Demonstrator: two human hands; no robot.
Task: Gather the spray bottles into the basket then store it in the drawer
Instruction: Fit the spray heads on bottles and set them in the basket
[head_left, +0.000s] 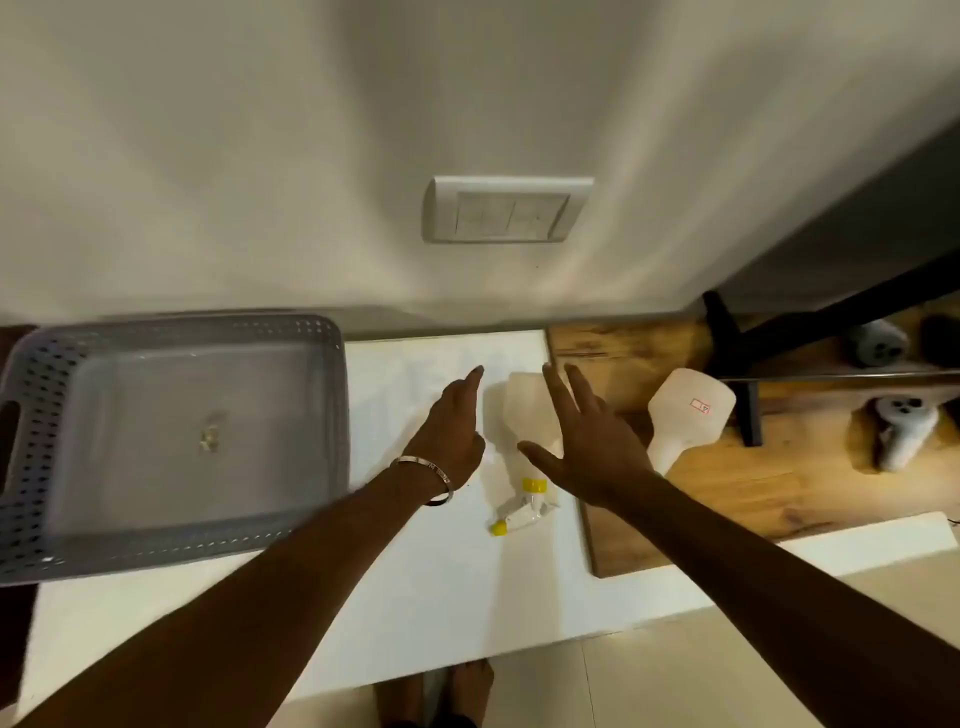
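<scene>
While both hands hover above the white counter (447, 587), neither one holds anything. The left hand (453, 431) has its index finger extended toward the wall, and its remaining fingers appear folded under; a metal bangle (427, 475) sits on that wrist. The right hand (587, 441) is spread, fingers straight and apart, thumb pointing left.

A translucent spray bottle (524, 410) lies on its side on the counter, between the two hands. Its base points toward the wall and its yellow-and-white trigger head (524, 506) points toward the person. The right hand's fingers and thumb overlap the bottle body in this view; whether they touch it cannot be determined. The left hand is just beside the bottle, on its left, apart from it.

A second translucent bottle (688, 415) lies on its side on the wooden board (727, 499), to the right of the right hand. Its neck is hidden behind that hand.

A grey perforated basket (322, 415) rests at the left end of the counter, well apart from both bottles, with no bottle in it.

A switch plate (506, 209) is mounted on the wall above.
</scene>
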